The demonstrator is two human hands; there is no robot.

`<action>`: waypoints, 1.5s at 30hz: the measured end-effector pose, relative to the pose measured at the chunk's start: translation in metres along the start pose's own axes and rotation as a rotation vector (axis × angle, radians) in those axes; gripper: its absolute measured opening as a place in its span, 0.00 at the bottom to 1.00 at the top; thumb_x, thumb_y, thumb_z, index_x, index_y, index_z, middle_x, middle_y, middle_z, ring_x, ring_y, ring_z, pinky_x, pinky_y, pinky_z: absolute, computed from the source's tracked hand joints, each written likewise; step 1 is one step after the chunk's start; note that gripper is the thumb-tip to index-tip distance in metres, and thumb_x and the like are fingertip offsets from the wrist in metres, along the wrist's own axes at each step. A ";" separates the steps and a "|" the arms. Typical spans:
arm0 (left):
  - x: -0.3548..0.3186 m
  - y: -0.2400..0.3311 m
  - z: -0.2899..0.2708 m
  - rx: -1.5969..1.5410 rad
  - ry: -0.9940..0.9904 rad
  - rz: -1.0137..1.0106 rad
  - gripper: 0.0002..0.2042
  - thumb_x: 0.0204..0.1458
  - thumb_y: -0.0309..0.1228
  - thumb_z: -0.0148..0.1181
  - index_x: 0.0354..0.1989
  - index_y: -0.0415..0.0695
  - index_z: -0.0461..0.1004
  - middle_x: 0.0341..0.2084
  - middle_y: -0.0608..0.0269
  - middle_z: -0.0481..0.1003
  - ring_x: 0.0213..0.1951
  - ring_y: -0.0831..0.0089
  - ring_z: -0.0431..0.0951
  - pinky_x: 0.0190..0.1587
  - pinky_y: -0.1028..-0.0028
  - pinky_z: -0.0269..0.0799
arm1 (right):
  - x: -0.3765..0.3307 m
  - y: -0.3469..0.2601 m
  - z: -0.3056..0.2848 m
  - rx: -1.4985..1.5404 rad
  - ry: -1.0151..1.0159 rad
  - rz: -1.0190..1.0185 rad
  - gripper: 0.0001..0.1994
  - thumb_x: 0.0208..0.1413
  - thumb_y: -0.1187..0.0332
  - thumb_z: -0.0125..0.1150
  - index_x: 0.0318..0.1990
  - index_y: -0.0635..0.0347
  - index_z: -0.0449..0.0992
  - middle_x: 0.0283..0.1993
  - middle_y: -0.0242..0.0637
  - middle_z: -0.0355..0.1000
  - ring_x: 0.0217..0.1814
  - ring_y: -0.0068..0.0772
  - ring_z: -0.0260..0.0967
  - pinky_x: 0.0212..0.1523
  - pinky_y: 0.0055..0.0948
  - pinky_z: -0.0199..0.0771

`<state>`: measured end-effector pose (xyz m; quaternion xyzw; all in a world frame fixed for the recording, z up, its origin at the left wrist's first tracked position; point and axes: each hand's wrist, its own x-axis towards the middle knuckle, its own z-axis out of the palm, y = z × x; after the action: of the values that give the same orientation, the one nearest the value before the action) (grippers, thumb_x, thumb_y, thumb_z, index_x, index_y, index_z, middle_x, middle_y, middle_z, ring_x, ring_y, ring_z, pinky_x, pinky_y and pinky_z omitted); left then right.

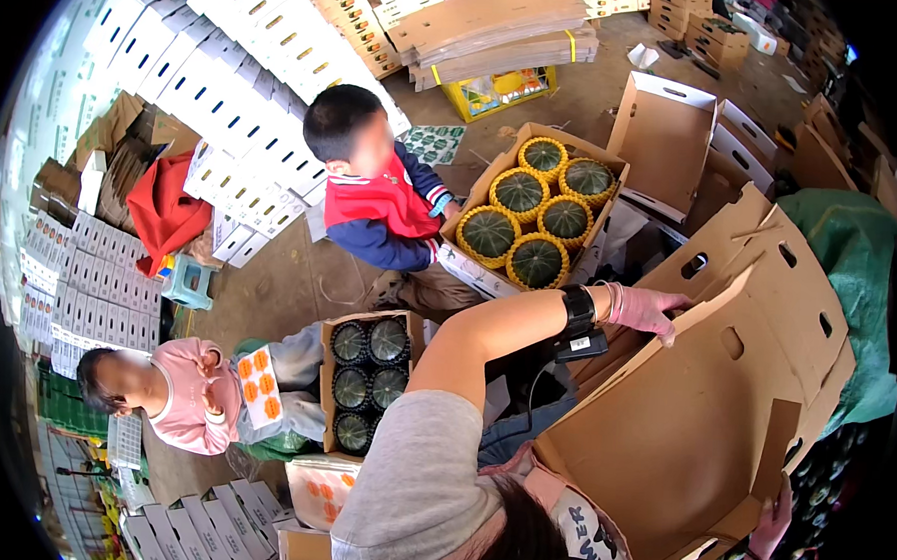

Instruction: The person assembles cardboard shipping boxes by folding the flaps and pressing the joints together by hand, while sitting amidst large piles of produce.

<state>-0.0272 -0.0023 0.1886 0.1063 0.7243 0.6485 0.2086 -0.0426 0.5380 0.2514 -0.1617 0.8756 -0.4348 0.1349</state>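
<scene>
A large brown cardboard box (652, 439) lies tilted in front of me, its inside facing up and some flaps standing out. My left hand (647, 311), in a pink glove, is closed on the box's far left edge, with a black device strapped to the wrist. At the lower right, my right hand (770, 519), also gloved in pink, grips the near end wall from outside; part of it is hidden behind the cardboard. Brown flattened panels with hand holes (803, 296) lie beside and behind the box.
A person in a red jacket (372, 202) touches a box of pumpkin-like fruits in yellow nets (520, 191). Another in pink (198, 389) holds a sticker sheet (260, 387) beside a box of dark fruits (369, 382). Green sheeting (849, 287) lies right; white boxes (207, 79) stack far left.
</scene>
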 end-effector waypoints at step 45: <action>0.027 0.079 0.096 1.491 -0.350 0.290 0.16 0.55 0.34 0.55 0.50 0.43 0.69 0.29 0.58 0.80 0.35 0.56 0.82 0.30 0.60 0.75 | 0.006 -0.091 0.110 -1.251 -0.072 -0.159 0.16 0.48 0.64 0.66 0.41 0.57 0.69 0.34 0.39 0.74 0.37 0.47 0.74 0.37 0.42 0.75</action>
<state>-0.0182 0.1056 0.2552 0.4130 0.9043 -0.0153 0.1066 0.0087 0.4048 0.2591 -0.2890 0.9444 0.1564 0.0114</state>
